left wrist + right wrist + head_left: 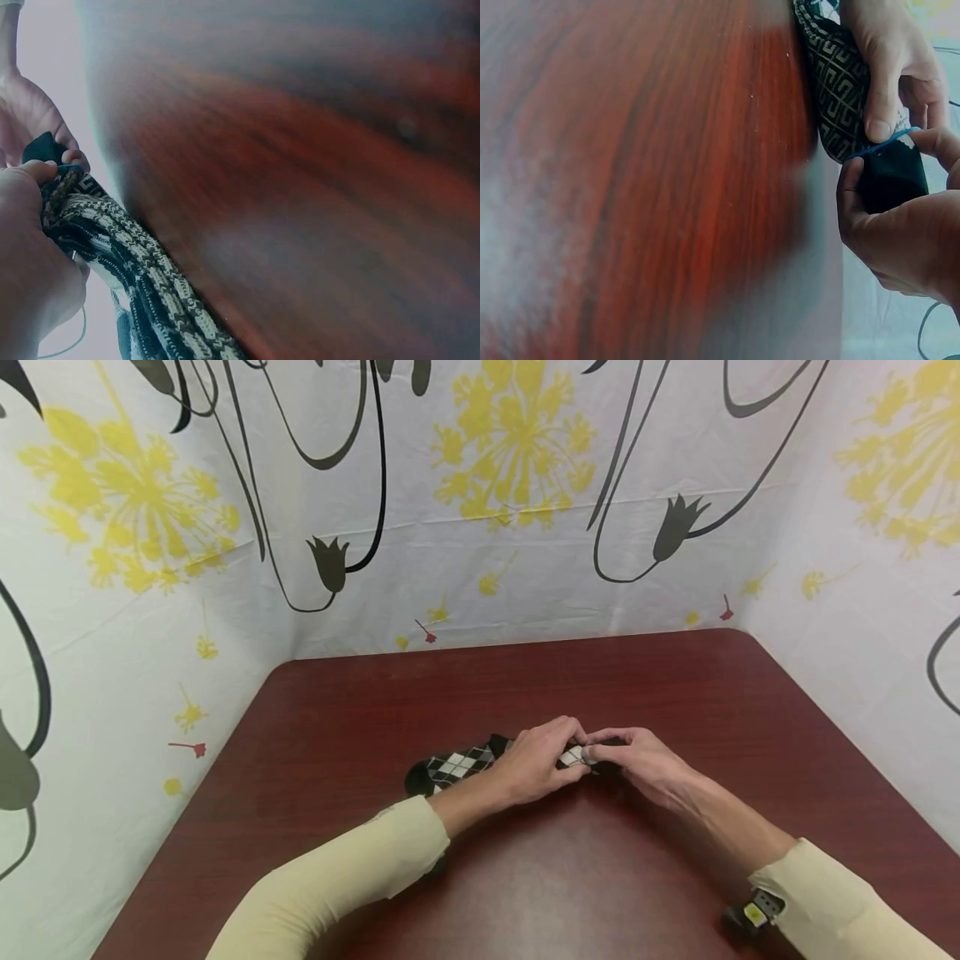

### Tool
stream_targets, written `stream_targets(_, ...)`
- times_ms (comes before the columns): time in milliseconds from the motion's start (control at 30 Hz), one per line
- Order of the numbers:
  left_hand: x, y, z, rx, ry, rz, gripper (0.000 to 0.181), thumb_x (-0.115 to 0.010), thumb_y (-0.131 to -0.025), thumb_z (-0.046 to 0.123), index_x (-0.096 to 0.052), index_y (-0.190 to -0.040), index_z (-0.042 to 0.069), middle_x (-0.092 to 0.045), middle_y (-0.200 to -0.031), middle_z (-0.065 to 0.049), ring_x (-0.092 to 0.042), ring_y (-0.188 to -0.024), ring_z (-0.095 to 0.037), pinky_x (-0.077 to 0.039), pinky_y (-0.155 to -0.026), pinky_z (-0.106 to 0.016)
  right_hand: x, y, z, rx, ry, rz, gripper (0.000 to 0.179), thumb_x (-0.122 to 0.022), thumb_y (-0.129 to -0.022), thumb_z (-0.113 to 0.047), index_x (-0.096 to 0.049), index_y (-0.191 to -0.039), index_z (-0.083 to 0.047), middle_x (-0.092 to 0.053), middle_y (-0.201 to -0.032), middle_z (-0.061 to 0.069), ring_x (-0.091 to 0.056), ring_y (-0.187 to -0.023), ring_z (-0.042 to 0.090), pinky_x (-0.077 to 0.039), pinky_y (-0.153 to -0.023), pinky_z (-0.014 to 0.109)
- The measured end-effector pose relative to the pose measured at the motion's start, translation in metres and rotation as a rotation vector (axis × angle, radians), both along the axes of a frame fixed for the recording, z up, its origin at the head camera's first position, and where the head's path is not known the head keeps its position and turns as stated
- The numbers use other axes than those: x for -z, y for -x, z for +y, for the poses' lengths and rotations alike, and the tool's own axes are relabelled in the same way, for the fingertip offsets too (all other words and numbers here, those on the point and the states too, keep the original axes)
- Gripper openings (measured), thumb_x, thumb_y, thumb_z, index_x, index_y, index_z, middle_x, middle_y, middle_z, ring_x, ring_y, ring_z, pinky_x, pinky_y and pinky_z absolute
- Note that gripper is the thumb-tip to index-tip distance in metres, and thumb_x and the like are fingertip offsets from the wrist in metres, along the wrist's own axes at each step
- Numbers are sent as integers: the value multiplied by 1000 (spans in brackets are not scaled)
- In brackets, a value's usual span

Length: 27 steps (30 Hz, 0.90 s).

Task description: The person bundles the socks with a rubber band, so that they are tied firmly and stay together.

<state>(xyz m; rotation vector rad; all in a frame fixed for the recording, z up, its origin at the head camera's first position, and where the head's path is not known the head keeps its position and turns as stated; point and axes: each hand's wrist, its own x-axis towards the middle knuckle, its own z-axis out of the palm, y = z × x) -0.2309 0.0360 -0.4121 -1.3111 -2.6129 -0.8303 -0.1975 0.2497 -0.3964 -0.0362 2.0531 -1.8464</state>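
Dark patterned socks (459,765) lie bunched across the middle of the table, argyle in black, white and grey. My left hand (534,762) reaches over them and grips the bundle near its right end, thumb on top. In the right wrist view, a key-patterned sock (838,94) shows on the outside, with a plain black end (892,180). A thin blue band (885,144) crosses the bundle there. My right hand (651,765) curls round the black end, its thumb and forefinger at the band's two sides. The bundle's underside is hidden.
The reddish-brown wooden table (360,702) has rounded far corners. White cloth (420,560) printed with flowers surrounds it on the back and both sides. A dark strapped device (753,912) sits at the right sleeve's cuff.
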Motion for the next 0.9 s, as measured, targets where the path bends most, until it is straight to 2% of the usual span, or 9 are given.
stream_targets(233, 2, 1, 0, -16, -13, 4, 29, -78, -99, 30, -58, -114, 17, -57, -110, 7, -56, -91, -2, -47, -76, -17, -1, 3, -2, 14, -4, 1, 35, -64, -102, -9, -61, -127, 15, -67, -109, 10, -63, -97, 17, -55, -81, 27)
stream_targets(467, 1, 2, -1, -62, -25, -33, 36, -80, -97, 29, -56, -119, 12, -59, -108, 5, -57, -88, -7, -47, -75, -21, -2, 3, -4, 25, 37, -9, 36, -59, -105, -10, -52, -131, 13, -61, -116, 13, -64, -96, 15, -56, -84, 28)
stream_targets(600, 0, 1, 0, -83, -24, -28, 39, -81, -97, 28, -55, -121, 12, -57, -110, 5, -56, -88, -8, -47, -77, -22, -3, 2, 1, 30, 54, -26, 43, -64, -106, -15, -50, -136, 13, -62, -123, 15, -66, -102, 15, -57, -90, 29)
stream_targets(733, 1, 2, -1, -78, -10, -32, 39, -77, -100, 31, -55, -125, 12, -58, -114, 5, -57, -92, -8, -50, -80, -24, -4, 0, 10, 20, 36, -45, 60, -68, -105, -17, -41, -147, 16, -59, -136, 24, -68, -107, 13, -57, -93, 28)
stream_targets(833, 2, 4, -4, -51, -5, -136, 37, -65, -107, 37, -55, -134, 13, -62, -121, 6, -61, -100, -7, -51, -87, -25, -3, -1, 14, 9, 21, -31, 72, -71, -104, -15, -31, -154, 19, -51, -146, 31, -69, -109, 11, -57, -95, 29)
stream_targets(900, 1, 8, -6, -32, -1, -229, 37, -52, -112, 39, -57, -140, 15, -65, -129, 5, -64, -110, -7, -51, -93, -27, -3, -2, 15, 17, -1, -3, 74, -74, -102, -15, -33, -154, 18, -53, -146, 31, -69, -107, 11, -57, -95, 29)
